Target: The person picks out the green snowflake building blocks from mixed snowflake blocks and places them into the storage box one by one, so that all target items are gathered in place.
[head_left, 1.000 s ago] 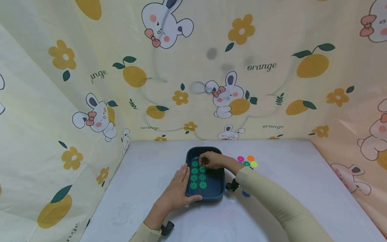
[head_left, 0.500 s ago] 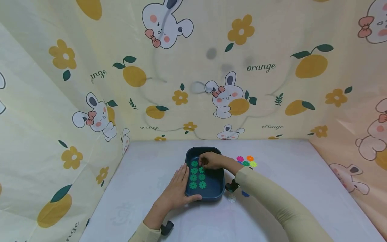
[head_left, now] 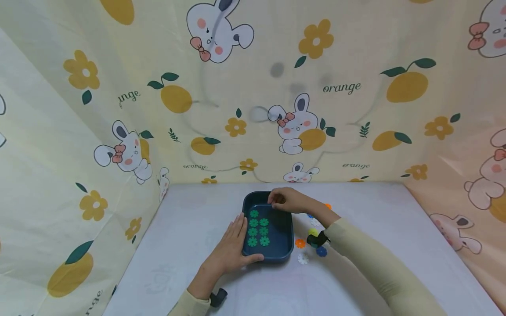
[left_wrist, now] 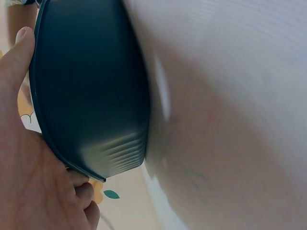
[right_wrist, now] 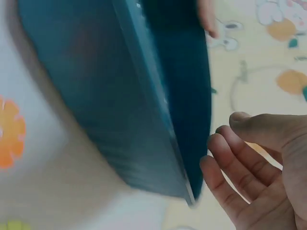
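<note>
A dark blue rectangular tray point(head_left: 280, 248) stands on the table, with green flower-shaped pieces point(head_left: 264, 222) lying flat in two columns on its left side. My left hand point(head_left: 233, 248) rests along the left rim, fingers straight and thumb across the near rim; in the left wrist view this hand point(left_wrist: 29, 163) lies against the tray's edge. Over the far right corner of the tray hovers my right hand point(head_left: 290, 199), fingers loosely bent. The right wrist view shows that hand point(right_wrist: 268, 167) beside the tray wall point(right_wrist: 91, 96), thumb apart from the fingertips and nothing between them.
Loose flower pieces lie right of the tray: an orange one point(head_left: 300, 243), a white one point(head_left: 303, 258), a blue one point(head_left: 322, 251) and a yellow one point(head_left: 313, 231). Others are partly hidden under the right forearm. A printed curtain point(head_left: 253, 145) closes off the table's back edge.
My right hand has lifted from the green pieces and moved right and away, toward the far rim. Its sleeve now uncovers an orange and a yellow piece. The left hand and tray stay put.
</note>
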Available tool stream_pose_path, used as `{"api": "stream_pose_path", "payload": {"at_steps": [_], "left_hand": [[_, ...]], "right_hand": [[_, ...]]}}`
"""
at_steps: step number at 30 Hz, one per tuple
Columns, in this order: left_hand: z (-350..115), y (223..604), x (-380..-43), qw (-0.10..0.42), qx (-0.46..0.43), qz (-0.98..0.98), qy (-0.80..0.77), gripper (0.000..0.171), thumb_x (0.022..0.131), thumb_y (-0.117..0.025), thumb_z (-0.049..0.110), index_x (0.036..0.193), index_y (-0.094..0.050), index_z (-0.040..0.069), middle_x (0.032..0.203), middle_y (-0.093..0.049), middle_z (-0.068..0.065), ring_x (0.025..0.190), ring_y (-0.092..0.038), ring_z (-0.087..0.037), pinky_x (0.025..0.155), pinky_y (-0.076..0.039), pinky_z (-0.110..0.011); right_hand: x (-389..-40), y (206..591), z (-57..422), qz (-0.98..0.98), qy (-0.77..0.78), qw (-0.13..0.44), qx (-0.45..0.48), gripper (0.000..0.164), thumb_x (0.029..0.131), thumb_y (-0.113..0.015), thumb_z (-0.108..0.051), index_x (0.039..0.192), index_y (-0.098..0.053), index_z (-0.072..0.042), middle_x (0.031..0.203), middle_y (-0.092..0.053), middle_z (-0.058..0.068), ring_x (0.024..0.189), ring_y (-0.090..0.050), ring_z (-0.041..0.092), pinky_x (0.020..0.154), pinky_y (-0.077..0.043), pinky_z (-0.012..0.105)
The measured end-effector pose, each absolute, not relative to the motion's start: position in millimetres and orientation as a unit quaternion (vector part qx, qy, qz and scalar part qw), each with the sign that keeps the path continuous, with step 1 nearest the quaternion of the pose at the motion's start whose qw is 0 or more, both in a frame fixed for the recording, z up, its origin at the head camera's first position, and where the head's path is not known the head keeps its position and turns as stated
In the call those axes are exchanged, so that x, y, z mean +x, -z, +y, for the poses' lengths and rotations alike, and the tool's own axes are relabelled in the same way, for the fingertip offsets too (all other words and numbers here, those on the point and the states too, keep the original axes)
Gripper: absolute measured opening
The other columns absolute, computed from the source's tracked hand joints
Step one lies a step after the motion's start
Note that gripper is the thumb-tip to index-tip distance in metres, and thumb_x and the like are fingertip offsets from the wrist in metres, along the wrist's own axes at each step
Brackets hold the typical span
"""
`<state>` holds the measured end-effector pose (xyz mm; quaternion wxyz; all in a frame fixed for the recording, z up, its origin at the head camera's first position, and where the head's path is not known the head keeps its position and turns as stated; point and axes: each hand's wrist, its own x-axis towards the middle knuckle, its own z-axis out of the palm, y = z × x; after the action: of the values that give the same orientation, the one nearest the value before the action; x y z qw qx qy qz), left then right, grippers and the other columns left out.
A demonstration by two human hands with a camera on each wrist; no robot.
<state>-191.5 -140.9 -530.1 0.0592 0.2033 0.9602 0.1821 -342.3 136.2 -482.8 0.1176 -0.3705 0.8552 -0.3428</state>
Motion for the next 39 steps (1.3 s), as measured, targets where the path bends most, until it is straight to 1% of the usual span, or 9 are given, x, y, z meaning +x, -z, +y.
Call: {"api": "stream_pose_path", "payload": {"at_steps": [6, 12, 14, 18, 22, 27, 30, 35, 39], "left_hand": [[-140.5, 532.0, -191.3, 0.055, 0.202, 0.961, -0.181, 0.130, 0.088, -0.062, 0.085, 0.172, -0.007, 0.004, 0.181, 0.004, -0.009, 0.168, 0.002, -0.025, 0.135, -0.010, -0.048], [-140.6, 534.7, -192.1, 0.050, 0.202, 0.962, -0.176, 0.129, 0.089, -0.063, 0.085, 0.172, -0.007, 0.003, 0.181, 0.003, -0.011, 0.168, 0.001, -0.026, 0.135, -0.010, -0.047], [-140.7, 534.9, -192.0, 0.051, 0.203, 0.962, -0.178, 0.129, 0.089, -0.063, 0.084, 0.172, -0.007, 0.003, 0.181, 0.003, -0.010, 0.168, 0.002, -0.026, 0.135, -0.010, -0.047], [-140.6, 533.7, -191.5, 0.052, 0.204, 0.961, -0.177, 0.128, 0.089, -0.064, 0.083, 0.172, -0.007, 0.003, 0.181, 0.004, -0.011, 0.167, 0.002, -0.025, 0.135, -0.009, -0.047], [-140.4, 531.0, -190.8, 0.051, 0.208, 0.961, -0.177, 0.128, 0.090, -0.064, 0.082, 0.172, -0.008, 0.002, 0.181, 0.003, -0.013, 0.168, 0.000, -0.027, 0.135, -0.011, -0.049], [-140.0, 529.9, -191.0, 0.051, 0.208, 0.961, -0.174, 0.129, 0.089, -0.063, 0.084, 0.172, -0.008, 0.002, 0.181, 0.003, -0.012, 0.168, 0.000, -0.027, 0.135, -0.010, -0.048], [-139.7, 529.9, -191.1, 0.052, 0.206, 0.962, -0.172, 0.129, 0.089, -0.062, 0.085, 0.172, -0.007, 0.002, 0.181, 0.004, -0.011, 0.168, 0.001, -0.026, 0.135, -0.009, -0.047], [-139.7, 530.7, -191.3, 0.050, 0.206, 0.961, -0.177, 0.129, 0.089, -0.063, 0.084, 0.172, -0.007, 0.003, 0.181, 0.004, -0.011, 0.167, 0.002, -0.025, 0.135, -0.008, -0.046], [-140.0, 532.0, -191.6, 0.052, 0.204, 0.961, -0.181, 0.129, 0.089, -0.063, 0.084, 0.172, -0.006, 0.003, 0.181, 0.004, -0.010, 0.168, 0.002, -0.025, 0.136, -0.009, -0.047]], "right_hand": [[-340.5, 475.4, 170.2, 0.867, 0.359, 0.087, -0.334, 0.011, 0.105, -0.070, -0.007, 0.114, -0.073, -0.013, 0.104, -0.073, -0.002, 0.097, -0.068, 0.015, 0.090, -0.062, 0.034], [-336.4, 480.3, 207.8, 0.887, 0.360, 0.088, -0.276, 0.011, 0.104, -0.072, -0.008, 0.114, -0.073, -0.010, 0.101, -0.072, -0.002, 0.096, -0.067, 0.018, 0.092, -0.062, 0.039], [-335.1, 484.6, 220.3, 0.892, 0.360, 0.092, -0.257, 0.010, 0.103, -0.072, -0.009, 0.114, -0.073, -0.011, 0.101, -0.072, -0.001, 0.097, -0.067, 0.019, 0.094, -0.061, 0.041], [-334.2, 494.8, 242.8, 0.901, 0.355, 0.090, -0.233, 0.013, 0.103, -0.072, -0.008, 0.116, -0.072, -0.005, 0.104, -0.073, 0.004, 0.098, -0.067, 0.022, 0.096, -0.062, 0.046], [-333.5, 505.6, 260.7, 0.910, 0.346, 0.088, -0.211, 0.018, 0.102, -0.072, -0.007, 0.119, -0.071, 0.000, 0.105, -0.072, 0.006, 0.098, -0.066, 0.024, 0.094, -0.063, 0.044], [-332.3, 519.5, 278.3, 0.919, 0.339, 0.101, -0.177, 0.018, 0.101, -0.075, -0.010, 0.117, -0.072, -0.002, 0.104, -0.069, 0.006, 0.096, -0.060, 0.024, 0.081, -0.060, 0.032], [-332.1, 527.0, 284.6, 0.923, 0.332, 0.110, -0.158, 0.020, 0.100, -0.077, -0.014, 0.116, -0.072, -0.004, 0.103, -0.067, 0.007, 0.094, -0.058, 0.025, 0.076, -0.056, 0.029], [-332.7, 536.8, 288.2, 0.932, 0.316, 0.124, -0.126, 0.023, 0.098, -0.081, -0.019, 0.114, -0.070, -0.005, 0.101, -0.065, 0.009, 0.093, -0.057, 0.027, 0.078, -0.053, 0.033], [-332.0, 541.4, 286.6, 0.937, 0.306, 0.134, -0.107, 0.028, 0.096, -0.083, -0.022, 0.112, -0.069, -0.005, 0.101, -0.065, 0.010, 0.094, -0.058, 0.028, 0.081, -0.054, 0.037]]}}
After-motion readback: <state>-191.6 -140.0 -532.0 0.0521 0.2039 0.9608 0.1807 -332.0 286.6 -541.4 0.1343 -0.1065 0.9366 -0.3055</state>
